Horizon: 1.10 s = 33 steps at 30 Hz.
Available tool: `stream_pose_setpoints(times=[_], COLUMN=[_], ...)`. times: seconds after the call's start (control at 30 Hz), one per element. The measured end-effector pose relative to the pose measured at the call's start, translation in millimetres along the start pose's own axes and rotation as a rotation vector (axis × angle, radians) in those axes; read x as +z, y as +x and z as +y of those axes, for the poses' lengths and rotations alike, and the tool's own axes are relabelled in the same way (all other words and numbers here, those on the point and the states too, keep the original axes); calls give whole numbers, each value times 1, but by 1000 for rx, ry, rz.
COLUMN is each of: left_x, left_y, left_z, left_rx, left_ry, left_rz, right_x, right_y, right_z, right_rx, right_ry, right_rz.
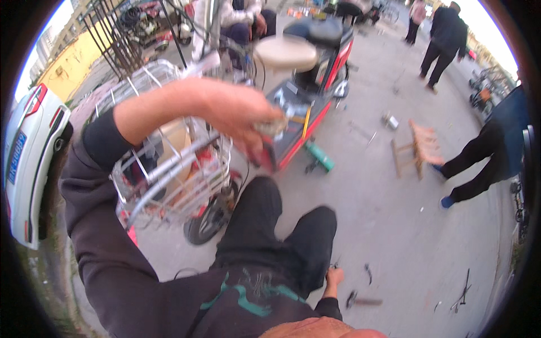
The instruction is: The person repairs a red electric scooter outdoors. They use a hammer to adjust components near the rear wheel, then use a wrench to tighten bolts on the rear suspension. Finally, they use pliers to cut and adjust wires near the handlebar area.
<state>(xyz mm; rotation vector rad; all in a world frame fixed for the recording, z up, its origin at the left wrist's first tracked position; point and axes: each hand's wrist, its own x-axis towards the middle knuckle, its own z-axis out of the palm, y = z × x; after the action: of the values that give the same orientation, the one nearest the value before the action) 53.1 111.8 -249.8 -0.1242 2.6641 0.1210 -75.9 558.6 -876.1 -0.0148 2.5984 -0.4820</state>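
Observation:
My left hand (248,115), arm bent across the front of a red and black scooter (329,62), is blurred. Its fingers curl round a small tan thing (273,125) whose kind I cannot make out. Below that hand is the scooter's white wire basket (174,160), with bags and other items inside. A beige oval pad (285,53) shows beyond the hand, smeared by motion. On the scooter's dark footboard (288,135) lie a yellow strip-like tool (307,121) and pale scraps. My right hand (335,275) hangs low beside my thigh, closed, with a small dark tip (336,265) above its fingers.
On the ground lie a green bottle (320,156), a silver can (390,120), a hammer (363,301) and several tools (463,293). A wooden folding stool (425,143) stands beside a person (496,146) at right. A white car (34,163) is parked left. Another person (248,22) sits beyond the scooter.

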Motion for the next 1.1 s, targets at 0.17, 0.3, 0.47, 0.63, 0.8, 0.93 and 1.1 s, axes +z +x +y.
stream_pose_setpoints(times=[0.17,0.3,0.47,0.63,0.8,0.93,1.1], left_x=[7,-25,6,4,6,3,3], left_y=[-12,-3,-7,17,9,23,26], left_z=[-18,24,8,10,8,10,9], left_rx=[2,-64,141,25,-20,67,-37], left_ry=[416,427,189,-89,-142,-136,-239], left_rz=[513,483,146,-100,-130,-87,-132], right_x=[120,140,30,-54,-116,-64,-28], right_y=[-14,-36,-4,59,27,22,-18], right_z=[164,178,87,-3,-278,-449,-545], right_rx=[38,138,313,49,-658,-1146,-1000], right_ry=[80,198,729,720,590,578,307], right_rz=[-112,-202,-226,144,144,99,119])
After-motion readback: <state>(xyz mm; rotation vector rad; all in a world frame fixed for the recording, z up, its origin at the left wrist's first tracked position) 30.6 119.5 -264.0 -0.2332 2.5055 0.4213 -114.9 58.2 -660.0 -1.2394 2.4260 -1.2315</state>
